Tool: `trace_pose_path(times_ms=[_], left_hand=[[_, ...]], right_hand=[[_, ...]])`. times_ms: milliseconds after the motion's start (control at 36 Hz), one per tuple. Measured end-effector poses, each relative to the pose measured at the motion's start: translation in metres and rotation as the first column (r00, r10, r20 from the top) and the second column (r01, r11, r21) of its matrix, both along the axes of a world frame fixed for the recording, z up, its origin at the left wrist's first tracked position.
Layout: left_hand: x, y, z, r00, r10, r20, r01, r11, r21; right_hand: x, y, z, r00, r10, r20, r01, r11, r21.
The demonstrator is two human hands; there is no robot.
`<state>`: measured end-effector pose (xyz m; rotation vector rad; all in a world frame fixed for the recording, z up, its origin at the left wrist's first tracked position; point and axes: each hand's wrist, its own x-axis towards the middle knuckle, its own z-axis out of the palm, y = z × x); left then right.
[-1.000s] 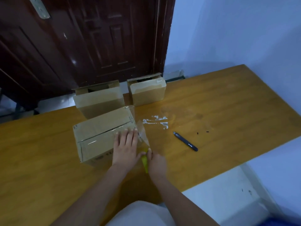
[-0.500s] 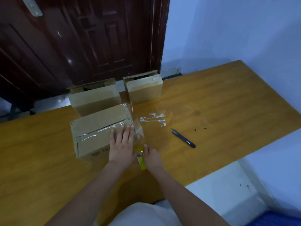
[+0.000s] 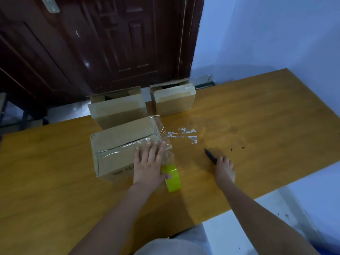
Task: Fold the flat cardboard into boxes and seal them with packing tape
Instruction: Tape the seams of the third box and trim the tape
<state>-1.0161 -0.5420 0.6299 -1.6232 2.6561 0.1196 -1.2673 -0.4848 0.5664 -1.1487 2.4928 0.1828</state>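
We see our left hand (image 3: 149,163) lying flat on the near box (image 3: 125,146), fingers straight and spread a little, pressing the clear tape (image 3: 128,144) down on the top of it; the shiny tape runs from under our fingertips along the seam toward the far left corner of the box; some loose tape sticks out past the box edge just right of our fingers. The yellow-green tape roll (image 3: 172,178) stands on the wooden table (image 3: 257,126) right beside our left thumb, which touches it. Our right hand (image 3: 224,169) rests on the table well to the right of the roll; its fingers are curled over the back end of the black cutter (image 3: 209,155), and the tip of the cutter pokes out past our fingers, away from us; we cannot tell if the hand grips it yet. Beyond our left hand two more boxes stand at the far table edge: a left box (image 3: 117,109) and a right box (image 3: 174,102), close together; bits of old tape (image 3: 184,134) are stuck on the table between our two hands, a bit farther out.
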Motion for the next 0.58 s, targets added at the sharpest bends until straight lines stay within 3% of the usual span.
trace_pose_path(times_ms=[139,333,500,583], left_hand=[[0.0,0.0,0.001,1.0,0.017,0.002,-0.017,1.0,0.013],[-0.004,0.003,0.014,0.996,0.013,0.085,-0.017,0.999,0.043],[-0.003,0.004,0.016,0.998,0.01,0.054,-0.012,0.999,0.037],[-0.003,0.004,0.017,0.999,0.006,0.043,-0.007,0.999,0.038]], right_hand=[[0.011,0.012,0.0,0.99,0.049,0.131,-0.039,0.996,-0.076],[0.036,0.02,0.044,0.907,0.255,0.335,-0.087,0.892,-0.444],[0.062,0.026,0.076,0.795,0.52,0.313,-0.359,0.818,-0.449],[0.071,0.022,0.081,0.761,0.555,0.334,-0.387,0.803,-0.453]])
